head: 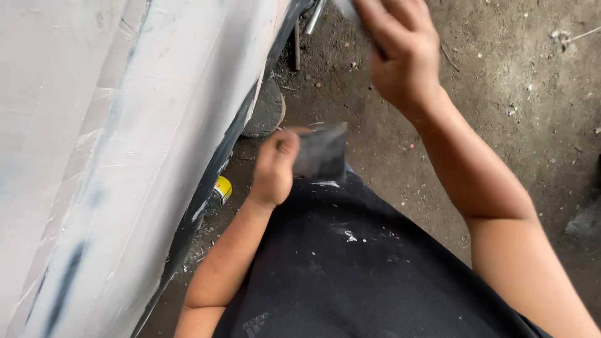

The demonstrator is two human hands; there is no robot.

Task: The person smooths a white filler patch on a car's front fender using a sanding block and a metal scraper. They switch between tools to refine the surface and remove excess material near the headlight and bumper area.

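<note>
A flat, thin spreader blade (321,152), dull grey and smeared, with a straight top edge and squared corners, is pinched in the left hand (275,168) near the middle of the view. The fingers are curled tight round its left side, and the blade juts out toward three o'clock from the fist, above a dark, white-flecked shirt (350,269).

At twelve o'clock the right hand (400,53) is seen, closed on a pale, flat piece (346,9) that is cut off by the top edge of the view; what it is cannot be told. The two hands are held apart, with bare ground showing between them.

The whole nine-o'clock side is filled by a large body panel (125,156), coated in matt white-grey filler, chalky and streaked, with long raised ridges and a dark lower edge running diagonally from twelve to seven o'clock. The left hand is kept just clear of that edge.

Below the panel, at about eight o'clock from the blade, a small yellow-banded can (220,193) is lying on its side, partly tucked under the edge. The dirt floor (519,106), brown, gritty and strewn with small stones, is left open toward three o'clock.
</note>
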